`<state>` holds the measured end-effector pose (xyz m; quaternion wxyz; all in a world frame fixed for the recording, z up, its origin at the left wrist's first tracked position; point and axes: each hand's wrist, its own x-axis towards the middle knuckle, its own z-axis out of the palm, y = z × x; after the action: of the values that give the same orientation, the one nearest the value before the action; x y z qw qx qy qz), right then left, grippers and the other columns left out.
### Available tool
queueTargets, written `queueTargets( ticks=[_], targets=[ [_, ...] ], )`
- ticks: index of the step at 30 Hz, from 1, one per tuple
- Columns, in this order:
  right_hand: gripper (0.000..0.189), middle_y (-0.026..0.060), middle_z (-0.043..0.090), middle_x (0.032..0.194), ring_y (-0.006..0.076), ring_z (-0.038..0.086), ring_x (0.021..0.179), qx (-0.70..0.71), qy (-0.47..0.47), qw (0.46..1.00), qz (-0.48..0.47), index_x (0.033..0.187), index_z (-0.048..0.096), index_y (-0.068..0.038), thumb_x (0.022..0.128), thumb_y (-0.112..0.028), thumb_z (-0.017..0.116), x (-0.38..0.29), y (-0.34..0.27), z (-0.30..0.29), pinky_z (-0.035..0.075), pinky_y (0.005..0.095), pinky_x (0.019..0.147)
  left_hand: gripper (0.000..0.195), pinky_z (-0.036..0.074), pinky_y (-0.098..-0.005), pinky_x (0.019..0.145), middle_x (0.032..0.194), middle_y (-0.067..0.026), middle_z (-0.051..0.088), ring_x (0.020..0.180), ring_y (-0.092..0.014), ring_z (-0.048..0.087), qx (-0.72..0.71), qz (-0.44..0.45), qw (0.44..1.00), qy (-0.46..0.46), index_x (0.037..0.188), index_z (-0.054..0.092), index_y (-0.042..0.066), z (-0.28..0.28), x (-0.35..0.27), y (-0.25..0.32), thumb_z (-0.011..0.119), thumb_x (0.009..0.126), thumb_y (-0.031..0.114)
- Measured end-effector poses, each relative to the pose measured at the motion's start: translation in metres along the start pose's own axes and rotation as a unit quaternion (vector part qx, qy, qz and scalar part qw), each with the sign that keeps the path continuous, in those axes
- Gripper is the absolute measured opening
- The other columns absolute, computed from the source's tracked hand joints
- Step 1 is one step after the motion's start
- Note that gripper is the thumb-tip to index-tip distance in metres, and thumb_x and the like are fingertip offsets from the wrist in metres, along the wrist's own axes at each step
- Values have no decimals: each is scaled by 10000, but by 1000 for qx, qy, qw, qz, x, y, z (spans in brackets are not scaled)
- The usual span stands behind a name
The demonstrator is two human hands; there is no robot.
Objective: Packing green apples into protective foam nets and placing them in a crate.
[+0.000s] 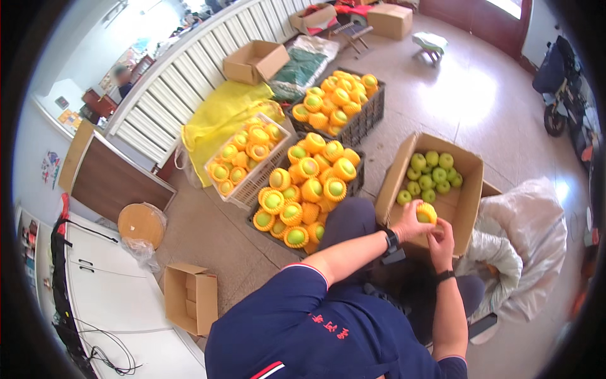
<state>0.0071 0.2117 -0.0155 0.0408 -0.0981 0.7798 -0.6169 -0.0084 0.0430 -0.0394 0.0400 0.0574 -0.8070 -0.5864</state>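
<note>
My left hand (411, 225) holds a green apple in a yellow foam net (426, 214) over the near end of an open cardboard box (388, 189). My right hand (441, 240) pinches the lower right side of the same net; its fingertips are partly hidden. Inside the box, bare green apples (425, 182) lie grouped towards the far end. To the left, a black plastic crate (360, 177) is heaped with netted green fruit (311, 189). Another black crate (374, 113) and a white plastic crate (246, 195) hold more netted fruit.
Clear plastic sheeting (530, 241) lies right of the box. A yellow mesh bag (222, 113) and an empty cardboard box (255, 61) are beyond the crates. Another open box (191, 298) stands by the white cabinet (113, 284). A person (124, 83) is behind the white railing (165, 90).
</note>
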Motion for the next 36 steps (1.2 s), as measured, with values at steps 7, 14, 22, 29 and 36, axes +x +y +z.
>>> queueTargets(
  ticks=[7,14,22,29,36],
  targets=[
    [465,44,587,1177,115,646,875,23,-39,999,0,1271,549,-38,836,96,641,-6,2,-7,532,244,770,989,405,-379,1081,1338,-244,499,1260,-318,502,-100,-33,994,-8,1405,376,-45,-4,0,-1,875,657,366],
    [425,50,599,1245,111,646,951,82,-61,995,-20,1261,606,-16,856,112,621,-6,0,-14,528,235,827,876,431,-351,1037,1258,-160,529,1179,-240,528,-53,-11,998,-13,1369,405,-3,-3,0,-2,864,695,317],
    [388,57,632,1179,114,649,871,103,-38,994,26,1284,581,-23,899,19,593,-1,-1,-11,516,231,745,619,520,-321,915,1186,-80,556,1074,-166,580,-304,-93,948,-14,1341,426,50,-46,-11,29,749,843,223],
    [369,40,621,1098,112,641,826,84,-11,996,35,1280,564,-29,912,-6,585,0,2,-6,517,235,693,508,543,-332,905,1198,-81,537,1068,-165,587,-408,-27,909,80,1305,426,47,-136,-14,37,686,878,139],
    [354,26,614,1080,103,633,811,77,-11,996,39,1269,566,-30,916,-17,586,1,6,-4,514,230,683,569,502,-351,942,1143,-107,560,1087,-221,580,-119,3,963,241,1266,469,17,-222,-14,-21,740,795,185]
  ],
)
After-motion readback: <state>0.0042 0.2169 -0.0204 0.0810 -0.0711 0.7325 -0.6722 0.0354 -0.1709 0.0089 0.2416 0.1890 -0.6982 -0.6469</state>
